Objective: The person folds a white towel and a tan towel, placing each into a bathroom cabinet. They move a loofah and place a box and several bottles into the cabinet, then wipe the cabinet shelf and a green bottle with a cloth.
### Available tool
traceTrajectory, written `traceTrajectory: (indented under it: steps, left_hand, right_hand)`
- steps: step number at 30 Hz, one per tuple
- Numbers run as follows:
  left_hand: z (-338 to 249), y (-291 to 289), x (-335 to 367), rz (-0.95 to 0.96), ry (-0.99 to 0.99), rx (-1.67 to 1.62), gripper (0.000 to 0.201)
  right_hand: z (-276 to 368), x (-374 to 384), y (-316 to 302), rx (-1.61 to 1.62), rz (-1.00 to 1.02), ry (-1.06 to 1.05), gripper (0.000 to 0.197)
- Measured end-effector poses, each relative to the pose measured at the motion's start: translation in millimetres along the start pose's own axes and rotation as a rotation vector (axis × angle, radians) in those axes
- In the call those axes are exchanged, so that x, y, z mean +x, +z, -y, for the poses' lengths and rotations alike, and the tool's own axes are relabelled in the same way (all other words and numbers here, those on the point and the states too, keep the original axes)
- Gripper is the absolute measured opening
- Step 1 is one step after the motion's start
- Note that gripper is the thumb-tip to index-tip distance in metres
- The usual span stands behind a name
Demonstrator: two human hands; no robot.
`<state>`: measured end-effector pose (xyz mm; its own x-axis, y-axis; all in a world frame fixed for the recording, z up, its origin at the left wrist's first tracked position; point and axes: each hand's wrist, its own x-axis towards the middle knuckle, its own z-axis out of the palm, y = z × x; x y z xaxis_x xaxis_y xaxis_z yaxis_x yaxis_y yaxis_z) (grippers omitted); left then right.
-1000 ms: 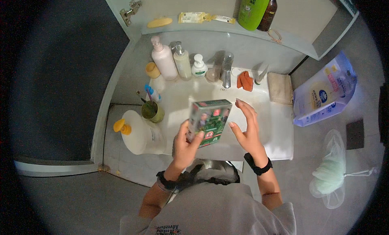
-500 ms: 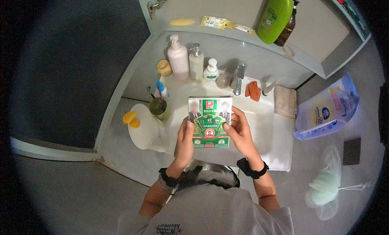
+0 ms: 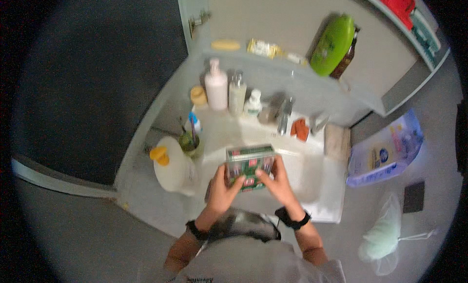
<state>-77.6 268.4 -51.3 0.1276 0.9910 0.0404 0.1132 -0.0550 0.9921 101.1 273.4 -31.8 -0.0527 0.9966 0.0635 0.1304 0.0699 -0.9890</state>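
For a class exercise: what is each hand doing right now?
Left hand: closed on the box, gripping its left side.
Right hand: closed on the same box, gripping its right side.

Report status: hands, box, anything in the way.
Left hand and right hand gripping green box from either side. Box above white sink. Tap beyond it, apart; no obstruction seen.
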Motion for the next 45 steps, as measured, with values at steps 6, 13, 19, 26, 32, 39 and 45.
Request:
traceTrajectory:
  steps: [6, 13, 19, 26, 32, 39, 45]
  left_hand:
    - [-0.6, 7.1, 16.2, 0.030, 0.196, 0.141, 0.073]
    - [-12.8, -23.1, 5.2, 0.004, 0.126, 0.025, 0.068]
    - [-1.4, -35.3, 6.0, -0.105, 0.121, -0.069, 0.050]
    - [11.1, -52.1, -6.4, -0.068, 0.098, -0.163, 0.039]
    - [15.1, -54.4, -5.5, -0.192, 0.270, -0.188, 0.032]
    - [-8.0, -57.3, -8.2, -0.136, 0.172, -0.128, 0.035]
    - [4.0, -51.0, -8.6, -0.166, 0.222, -0.091, 0.035]
  right_hand:
    - [45.9, 46.8, -4.3, 0.045, -0.065, -0.333, 0.045]
    - [259.1, 182.0, -20.0, -0.203, -0.233, -0.988, 0.047]
    - [396.3, 299.8, -27.5, -0.175, -0.517, -1.074, 0.048]
    - [396.5, 368.0, -28.5, -0.465, -0.713, -0.884, 0.065]
    - [405.1, 364.0, -31.1, -0.982, -0.782, -1.170, 0.066]
    - [415.3, 364.3, -34.2, -1.420, -0.672, -1.156, 0.074]
    - [415.5, 370.0, -39.2, -1.457, -0.665, -1.091, 0.071]
